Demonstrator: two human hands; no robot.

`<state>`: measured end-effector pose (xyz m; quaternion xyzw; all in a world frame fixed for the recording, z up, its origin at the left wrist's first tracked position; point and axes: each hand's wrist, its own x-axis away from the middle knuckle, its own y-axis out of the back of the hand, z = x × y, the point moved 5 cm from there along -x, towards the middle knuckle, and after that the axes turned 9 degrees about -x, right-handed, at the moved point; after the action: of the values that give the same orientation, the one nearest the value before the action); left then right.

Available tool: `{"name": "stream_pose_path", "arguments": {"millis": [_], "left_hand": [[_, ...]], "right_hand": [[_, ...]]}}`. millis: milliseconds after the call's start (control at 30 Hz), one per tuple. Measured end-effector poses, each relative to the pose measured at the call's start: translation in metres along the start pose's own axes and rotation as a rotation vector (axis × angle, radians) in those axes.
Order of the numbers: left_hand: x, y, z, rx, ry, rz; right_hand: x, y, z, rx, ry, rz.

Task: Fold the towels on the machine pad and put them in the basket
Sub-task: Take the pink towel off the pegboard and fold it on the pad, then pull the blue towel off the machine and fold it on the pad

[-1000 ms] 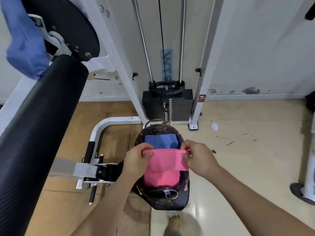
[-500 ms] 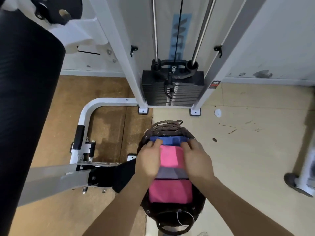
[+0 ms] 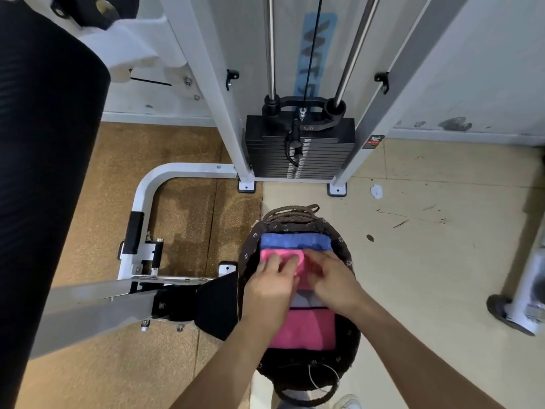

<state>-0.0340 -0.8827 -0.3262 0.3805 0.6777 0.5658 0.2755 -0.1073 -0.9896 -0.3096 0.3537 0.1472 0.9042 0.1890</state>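
Observation:
A dark brown basket (image 3: 250,240) with a flower-print lining stands on the floor in front of me. Folded towels lie in a row inside it: a blue towel (image 3: 295,242) at the far end, a pink towel (image 3: 280,256) under my hands, a pale grey one (image 3: 306,299), and another pink towel (image 3: 306,332) nearest me. My left hand (image 3: 272,286) and my right hand (image 3: 331,280) both rest flat on the far pink towel, fingers spread and pressing it down. The black machine pad (image 3: 44,172) fills the left edge.
The white machine frame (image 3: 156,184) and a black weight stack (image 3: 299,152) stand behind the basket. A black padded piece on a grey bar (image 3: 215,308) juts in at the basket's left side. Another white machine foot (image 3: 528,308) stands at the right on the beige floor.
The pink towel, held up above the basket a second ago, has been lowered into it. Both hands went down with it and now lie flat on top, closer together.

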Motion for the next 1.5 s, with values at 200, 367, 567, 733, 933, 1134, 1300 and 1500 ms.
{"name": "stream_pose_path", "arguments": {"millis": [200, 367, 567, 733, 933, 1134, 1300, 1500], "left_hand": [[0.005, -0.016, 0.002, 0.076, 0.122, 0.149], [-0.003, -0.028, -0.002, 0.001, 0.186, 0.325], [-0.006, -0.009, -0.009, 0.028, 0.231, 0.25], [0.01, -0.006, -0.005, 0.129, 0.415, 0.224], [0.037, 0.041, -0.02, 0.34, 0.536, 0.112], [0.164, 0.107, -0.065, 0.611, 0.709, -0.266], [0.283, 0.14, -0.111, 0.824, 0.899, -0.365], [0.404, 0.16, -0.14, 0.941, 1.064, -0.568]], "right_hand": [[0.011, 0.009, -0.016, -0.152, -0.131, -0.21], [0.005, -0.008, -0.026, -0.019, -0.17, -0.143], [-0.004, -0.005, -0.021, -0.101, -0.193, 0.007], [0.004, 0.0, -0.027, -0.187, -0.187, 0.016], [0.048, 0.029, -0.012, -0.306, 0.02, -0.116], [0.126, 0.068, 0.008, -0.271, 0.265, -0.073], [0.217, 0.054, 0.038, -0.122, 0.416, 0.137], [0.34, -0.041, 0.062, 0.111, 0.647, 0.493]]}}
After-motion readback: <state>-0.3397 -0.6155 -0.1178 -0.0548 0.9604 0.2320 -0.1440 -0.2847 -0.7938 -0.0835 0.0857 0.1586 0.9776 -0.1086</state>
